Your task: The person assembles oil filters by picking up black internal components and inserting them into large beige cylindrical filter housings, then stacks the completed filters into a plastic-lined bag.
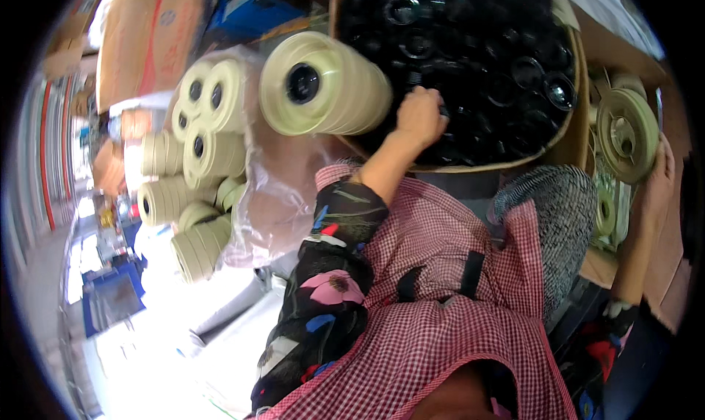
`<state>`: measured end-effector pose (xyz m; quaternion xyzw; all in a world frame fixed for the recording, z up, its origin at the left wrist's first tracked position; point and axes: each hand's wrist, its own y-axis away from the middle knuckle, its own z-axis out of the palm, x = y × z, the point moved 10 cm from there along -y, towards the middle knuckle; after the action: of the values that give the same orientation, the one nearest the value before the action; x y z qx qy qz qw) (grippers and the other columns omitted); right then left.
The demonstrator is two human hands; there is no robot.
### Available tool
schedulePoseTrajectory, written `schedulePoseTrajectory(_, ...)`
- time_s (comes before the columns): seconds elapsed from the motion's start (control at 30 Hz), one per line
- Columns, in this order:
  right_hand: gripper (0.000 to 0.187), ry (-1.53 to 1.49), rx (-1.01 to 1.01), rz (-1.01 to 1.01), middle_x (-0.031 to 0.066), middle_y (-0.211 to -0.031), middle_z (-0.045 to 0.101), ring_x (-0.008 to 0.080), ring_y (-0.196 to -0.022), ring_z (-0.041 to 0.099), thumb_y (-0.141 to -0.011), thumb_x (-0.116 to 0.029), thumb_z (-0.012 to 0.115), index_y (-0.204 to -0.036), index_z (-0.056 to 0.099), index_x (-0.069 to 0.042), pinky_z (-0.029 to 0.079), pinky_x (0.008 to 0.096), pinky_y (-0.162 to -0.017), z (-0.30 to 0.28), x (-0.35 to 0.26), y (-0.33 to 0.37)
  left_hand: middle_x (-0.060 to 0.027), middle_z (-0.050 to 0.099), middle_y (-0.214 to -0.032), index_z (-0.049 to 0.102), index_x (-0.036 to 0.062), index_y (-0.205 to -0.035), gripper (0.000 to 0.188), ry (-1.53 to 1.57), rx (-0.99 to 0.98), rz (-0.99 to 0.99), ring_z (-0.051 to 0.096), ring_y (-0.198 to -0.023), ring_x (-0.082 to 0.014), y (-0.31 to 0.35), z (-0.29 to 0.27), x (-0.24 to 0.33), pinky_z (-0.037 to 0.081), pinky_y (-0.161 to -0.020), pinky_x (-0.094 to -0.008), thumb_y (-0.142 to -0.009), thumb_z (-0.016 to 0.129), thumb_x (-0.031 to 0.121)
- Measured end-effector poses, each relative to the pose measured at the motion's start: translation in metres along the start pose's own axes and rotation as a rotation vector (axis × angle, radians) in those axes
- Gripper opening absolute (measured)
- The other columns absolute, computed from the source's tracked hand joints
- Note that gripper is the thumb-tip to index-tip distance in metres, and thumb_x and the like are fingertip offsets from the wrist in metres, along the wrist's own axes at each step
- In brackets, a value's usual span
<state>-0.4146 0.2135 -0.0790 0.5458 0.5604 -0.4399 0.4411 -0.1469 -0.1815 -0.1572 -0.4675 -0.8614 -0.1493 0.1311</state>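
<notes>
My left hand (pixel 422 117) reaches into a carton (pixel 470 168) filled with glossy black round plastic parts (pixel 499 89). Its fingers are closed on a black plastic part, mostly hidden by the hand. At the far right, my right hand (pixel 663 163) grips the rim of a cream plastic spool (pixel 624 137) with a hole in its middle. More cream spools (pixel 604 211) lie below and behind that one. Just left of my left hand, a stack of cream spools (pixel 345 89) stands with a black insert in its end, over the carton's edge.
Further cream spools (pixel 213 156), some with black centres, are piled at the left beside a clear plastic bag (pixel 272 200). A large brown box (pixel 150 42) and a blue thing (pixel 253 12) stand farther back. My knee in grey fabric (pixel 554 214) is near the carton.
</notes>
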Motion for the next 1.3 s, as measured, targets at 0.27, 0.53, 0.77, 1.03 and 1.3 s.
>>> schedulePoseTrajectory(0.27,0.039,-0.670,-0.482,0.514,0.0128,-0.119,0.055,0.0205,-0.105,0.056,-0.093,-0.024,0.049,-0.120,0.051,0.004,0.047,0.0336,-0.091,0.209,-0.040,0.070,-0.0060,0.064,-0.091,0.062,-0.0003,-0.102,0.026,1.610,-0.039,-0.007,0.058,-0.081,-0.0112,0.003,-0.043,0.053,0.047,-0.074,-0.0260,-0.082,0.066,0.016)
schedulePoseTrajectory(0.53,0.048,0.096,-0.885,0.076,0.0083,-0.119,0.052,0.0159,-0.104,0.051,-0.087,-0.027,0.056,-0.127,0.045,-0.001,0.041,0.0295,-0.087,0.258,0.008,0.118,-0.0082,0.053,-0.094,0.059,0.0012,-0.077,0.027,1.091,0.193,0.256,0.054,-0.081,-0.0221,0.015,-0.083,0.058,0.047,-0.071,-0.0310,-0.065,0.073,0.020)
schedulePoseTrajectory(0.77,0.049,0.526,-0.797,-0.355,0.0106,-0.121,0.053,0.0209,-0.108,0.052,-0.085,-0.026,0.059,-0.125,0.046,-0.001,0.042,0.0323,-0.088,0.247,-0.010,0.108,-0.0133,0.054,-0.099,0.049,0.0026,-0.103,0.057,1.094,0.106,0.229,0.054,-0.085,-0.0227,0.023,-0.117,0.053,0.047,-0.071,-0.0336,-0.058,0.078,0.022)
schedulePoseTrajectory(1.03,0.045,-0.045,-0.813,-0.462,0.0102,-0.128,0.045,0.0202,-0.119,0.042,-0.092,-0.020,0.043,-0.133,0.038,-0.003,0.032,0.0317,-0.100,0.268,-0.094,0.167,-0.0191,0.059,-0.107,0.045,-0.0073,-0.122,0.066,1.687,-0.265,0.028,0.061,-0.093,-0.0247,0.009,-0.063,0.055,0.054,-0.069,-0.0317,-0.072,0.075,0.023)
schedulePoseTrajectory(1.3,0.035,0.068,-0.939,0.250,0.0071,-0.088,0.060,0.0154,-0.078,0.056,-0.089,-0.032,0.051,-0.103,0.058,0.000,0.046,0.0280,-0.067,0.279,-0.049,0.150,-0.0157,0.060,-0.102,0.046,-0.0061,-0.123,0.063,1.304,-0.106,0.045,0.061,-0.084,-0.0181,0.001,-0.068,0.046,0.052,-0.063,-0.0279,-0.074,0.075,0.023)
